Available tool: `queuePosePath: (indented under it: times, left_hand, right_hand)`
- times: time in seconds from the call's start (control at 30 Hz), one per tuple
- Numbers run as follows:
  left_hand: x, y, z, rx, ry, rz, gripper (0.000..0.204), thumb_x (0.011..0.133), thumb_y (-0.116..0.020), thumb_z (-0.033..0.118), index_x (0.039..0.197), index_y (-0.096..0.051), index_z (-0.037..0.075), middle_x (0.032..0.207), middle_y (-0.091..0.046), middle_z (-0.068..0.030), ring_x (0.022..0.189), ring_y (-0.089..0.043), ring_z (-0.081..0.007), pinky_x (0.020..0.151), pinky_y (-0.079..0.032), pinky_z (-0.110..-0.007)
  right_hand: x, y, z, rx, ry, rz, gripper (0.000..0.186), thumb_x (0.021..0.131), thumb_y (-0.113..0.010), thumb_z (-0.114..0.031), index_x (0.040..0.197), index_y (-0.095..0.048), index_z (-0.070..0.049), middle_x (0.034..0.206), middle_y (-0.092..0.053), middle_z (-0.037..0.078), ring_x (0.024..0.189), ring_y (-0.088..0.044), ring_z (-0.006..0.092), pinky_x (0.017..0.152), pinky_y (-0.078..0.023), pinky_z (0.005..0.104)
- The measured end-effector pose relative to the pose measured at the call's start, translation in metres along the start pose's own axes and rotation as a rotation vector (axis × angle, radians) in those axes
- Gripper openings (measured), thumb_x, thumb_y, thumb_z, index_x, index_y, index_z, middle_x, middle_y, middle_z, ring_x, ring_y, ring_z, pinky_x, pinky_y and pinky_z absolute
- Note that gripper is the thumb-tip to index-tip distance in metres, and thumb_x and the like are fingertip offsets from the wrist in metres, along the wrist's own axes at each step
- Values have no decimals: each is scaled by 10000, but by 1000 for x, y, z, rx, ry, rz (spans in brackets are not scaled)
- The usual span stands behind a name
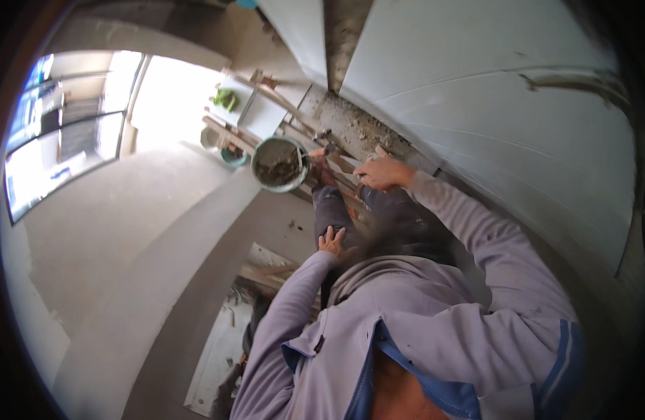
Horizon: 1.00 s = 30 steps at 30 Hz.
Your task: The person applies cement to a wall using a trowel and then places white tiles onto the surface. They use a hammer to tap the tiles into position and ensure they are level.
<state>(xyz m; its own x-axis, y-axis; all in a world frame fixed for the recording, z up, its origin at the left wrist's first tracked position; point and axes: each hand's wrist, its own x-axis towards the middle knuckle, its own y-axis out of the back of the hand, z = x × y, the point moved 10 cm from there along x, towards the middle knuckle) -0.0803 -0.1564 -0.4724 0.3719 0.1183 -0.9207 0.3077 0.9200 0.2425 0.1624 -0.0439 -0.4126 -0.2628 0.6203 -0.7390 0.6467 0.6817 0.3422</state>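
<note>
My left hand (334,242) rests on my dark trousered thigh (331,210) with its fingers spread. My right hand (384,173) is raised above the other leg, its fingers curled round something small and pale that I cannot make out. Just left of my feet a round green bucket (275,168) holds wet grey mortar, with a pale tool (301,159) at its right rim. A metal tool (322,134) lies on the boards behind the bucket.
Narrow wooden boards (287,105) run beneath and beyond my feet. Large pale panels (476,98) stand on the right, beside a rubble-strewn ledge (364,122). Green gloves (226,99) and a small teal bucket (233,158) sit farther off. A grey plastered ledge (154,273) spans the left.
</note>
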Motion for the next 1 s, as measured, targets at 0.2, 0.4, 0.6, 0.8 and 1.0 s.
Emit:
queuePosePath:
  times: [0.2, 0.4, 0.6, 0.8, 1.0]
  left_hand:
    - [9, -3, 10, -302, 226, 31, 853, 819, -534, 690, 1519, -238, 305, 1611, -87, -44, 1438, -66, -475, 1099, -298, -565]
    - [42, -9, -17, -653, 253, 397, 591, 802, -658, 493, 1313, -586, 205, 1554, -259, -98, 1409, -202, -432, 1132, -272, -502]
    - [54, -23, -35, -843, 242, 588, 471, 765, -662, 411, 1169, -678, 168, 1464, -403, -83, 1382, -268, -402, 1107, -295, -487]
    - [52, -20, -41, -980, 241, 630, 398, 731, -744, 308, 1098, -699, 161, 1420, -441, -125, 1362, -305, -415, 1100, -308, -505]
    - [50, -22, -45, -1050, 247, 656, 389, 732, -738, 296, 1087, -694, 142, 1413, -444, -126, 1360, -304, -427, 1094, -305, -521]
  right_hand:
    - [194, -48, -62, -426, 194, -160, 250, 740, -656, -173, 973, -726, -114, 1085, -687, 156, 982, -662, 327, 840, -526, 421]
    - [346, -116, -92, -658, 136, -352, 335, 724, -619, -122, 1042, -720, -95, 1127, -683, 146, 1046, -659, 312, 864, -531, 408]
    - [437, -204, -77, -853, 146, -447, 374, 722, -688, -166, 1095, -717, -154, 1148, -686, 99, 1073, -653, 289, 859, -527, 459]
    - [475, -243, -74, -941, 130, -467, 401, 719, -709, -173, 1120, -715, -165, 1169, -679, 81, 1081, -648, 293, 876, -517, 474]
    - [495, -267, -71, -1041, 147, -478, 417, 681, -714, -118, 1096, -725, -161, 1121, -693, 79, 1030, -665, 282, 825, -536, 463]
